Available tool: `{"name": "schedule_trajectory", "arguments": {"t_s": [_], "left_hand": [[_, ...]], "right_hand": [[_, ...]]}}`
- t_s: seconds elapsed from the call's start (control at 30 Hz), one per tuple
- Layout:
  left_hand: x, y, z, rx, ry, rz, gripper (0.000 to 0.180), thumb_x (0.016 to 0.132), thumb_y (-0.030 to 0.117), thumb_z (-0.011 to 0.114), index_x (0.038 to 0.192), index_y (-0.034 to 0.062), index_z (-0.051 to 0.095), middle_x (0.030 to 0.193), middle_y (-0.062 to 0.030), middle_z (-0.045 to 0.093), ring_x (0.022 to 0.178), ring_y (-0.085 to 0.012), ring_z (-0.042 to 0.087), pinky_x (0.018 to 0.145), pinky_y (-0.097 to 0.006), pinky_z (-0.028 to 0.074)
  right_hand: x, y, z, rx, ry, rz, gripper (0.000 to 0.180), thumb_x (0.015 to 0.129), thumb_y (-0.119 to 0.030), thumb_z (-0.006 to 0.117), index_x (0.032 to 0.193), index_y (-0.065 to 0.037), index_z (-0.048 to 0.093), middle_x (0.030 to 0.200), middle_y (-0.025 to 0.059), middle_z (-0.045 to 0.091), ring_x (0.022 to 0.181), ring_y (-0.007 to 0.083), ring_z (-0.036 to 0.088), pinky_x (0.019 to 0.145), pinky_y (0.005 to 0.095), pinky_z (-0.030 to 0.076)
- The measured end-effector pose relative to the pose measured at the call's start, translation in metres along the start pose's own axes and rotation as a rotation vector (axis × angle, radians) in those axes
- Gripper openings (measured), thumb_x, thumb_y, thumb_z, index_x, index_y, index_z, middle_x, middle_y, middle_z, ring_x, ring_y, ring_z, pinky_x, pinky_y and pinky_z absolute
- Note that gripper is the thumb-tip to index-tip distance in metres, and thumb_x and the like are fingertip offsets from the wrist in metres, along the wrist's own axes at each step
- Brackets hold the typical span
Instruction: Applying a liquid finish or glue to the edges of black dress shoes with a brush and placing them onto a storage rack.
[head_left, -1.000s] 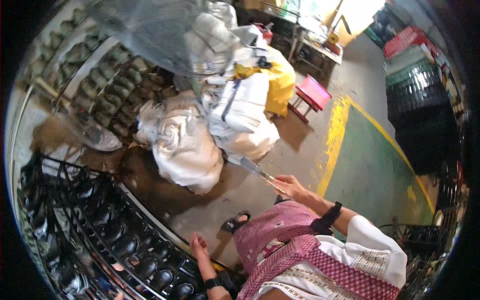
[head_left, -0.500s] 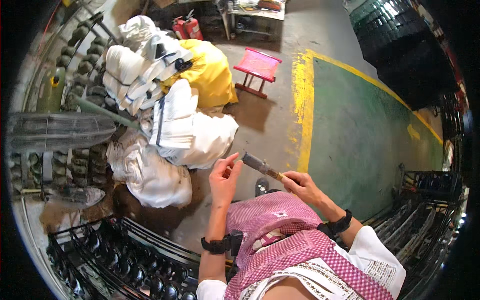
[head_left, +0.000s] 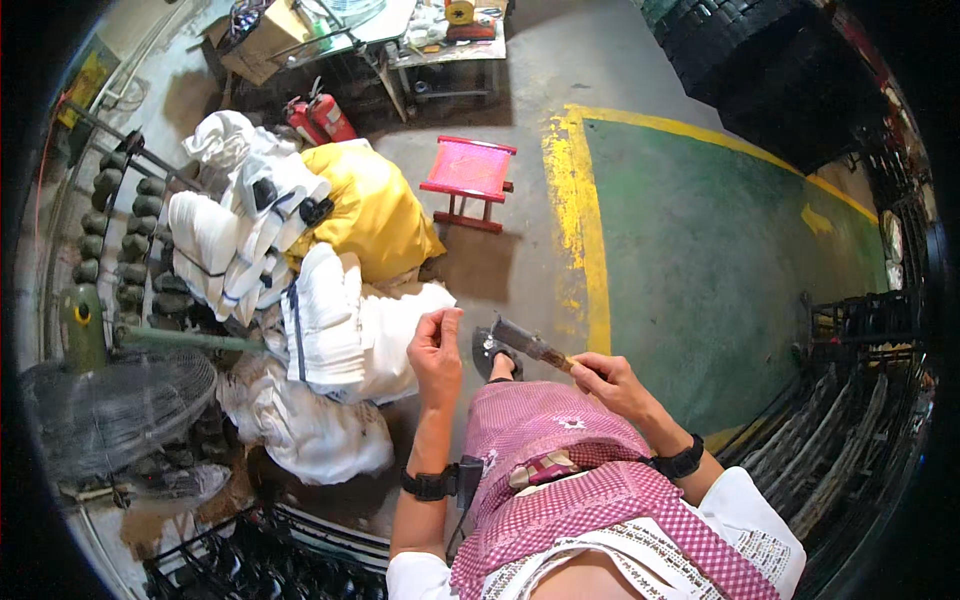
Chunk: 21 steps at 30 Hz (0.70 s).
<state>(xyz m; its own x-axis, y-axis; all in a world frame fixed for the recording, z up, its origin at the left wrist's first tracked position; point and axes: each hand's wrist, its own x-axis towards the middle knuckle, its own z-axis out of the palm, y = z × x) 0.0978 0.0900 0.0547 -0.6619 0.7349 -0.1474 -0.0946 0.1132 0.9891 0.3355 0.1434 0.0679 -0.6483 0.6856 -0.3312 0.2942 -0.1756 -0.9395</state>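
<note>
Green floor (head_left: 700, 270): broad patch ahead and to the right; yellow line (head_left: 594, 270) marks its left and far sides, paint chipped on the left run; a small yellow mark sits near the far right corner.
Grey floor (head_left: 540, 75): strip between yellow line and sacks; red stool (head_left: 470, 170) stands on it, straight ahead; strip tightens nearer the hands.
Left edge: white sacks (head_left: 395, 325) bulge in behind the left hand, overlapping it in view; cannot tell if they touch; yellow sack (head_left: 365, 205) beyond, red fire extinguishers (head_left: 330, 118) next to it; fan (head_left: 120, 410) farther left.
Near edge: black rack (head_left: 260, 560) at lower left; dark rack (head_left: 850, 440) to the right, well apart from the right forearm.
Right hand (head_left: 605, 384): closed round the handle of the tool; raised ahead of the pink apron (head_left: 555, 430).
Tool (head_left: 530, 344): dark flat head, wooden grip; sticks out up-left from the right hand; head end near the left hand, apart from it; sandal (head_left: 486, 352) shows below.
Left hand (head_left: 436, 355): raised, fingers curled in, thumb up; cannot tell whether something small is pinched.
</note>
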Motion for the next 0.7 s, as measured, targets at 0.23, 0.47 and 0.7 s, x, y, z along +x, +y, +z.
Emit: {"name": "schedule_trajectory", "arguments": {"t_s": [0.23,0.47,0.7], "left_hand": [[0.092,0.007,0.030,0.050,-0.232,0.169,0.015,0.083,0.014,0.057,0.092,0.0024,0.061,0.066,0.0071,0.037,0.053,-0.0008,0.030,0.046,-0.017,0.024],[0.177,0.028,0.058,0.229,-0.226,0.290,0.004,0.075,0.006,0.063,0.077,0.0025,0.061,0.063,0.0014,0.043,0.053,-0.0060,0.037,0.047,-0.020,0.030],[0.249,-0.023,0.079,0.011,0.041,0.019,0.012,0.079,0.015,0.062,0.078,0.0027,0.060,0.063,0.0054,0.050,0.055,-0.0016,0.039,0.050,-0.017,0.034]], "right_hand": [[0.090,-0.029,-0.020,-0.164,0.057,-0.045,0.022,0.084,-0.018,0.053,0.096,0.000,0.059,0.056,0.0016,0.046,0.050,0.0071,0.042,0.044,0.0234,0.034],[0.161,-0.066,-0.045,-0.264,0.099,0.031,0.021,0.084,-0.018,0.053,0.094,0.000,0.059,0.055,0.0007,0.046,0.050,0.0070,0.042,0.046,0.0227,0.035],[0.193,-0.048,-0.103,-0.010,0.211,0.135,0.019,0.084,-0.016,0.052,0.090,0.001,0.059,0.057,-0.0019,0.047,0.050,0.0053,0.042,0.044,0.0210,0.033]]}}
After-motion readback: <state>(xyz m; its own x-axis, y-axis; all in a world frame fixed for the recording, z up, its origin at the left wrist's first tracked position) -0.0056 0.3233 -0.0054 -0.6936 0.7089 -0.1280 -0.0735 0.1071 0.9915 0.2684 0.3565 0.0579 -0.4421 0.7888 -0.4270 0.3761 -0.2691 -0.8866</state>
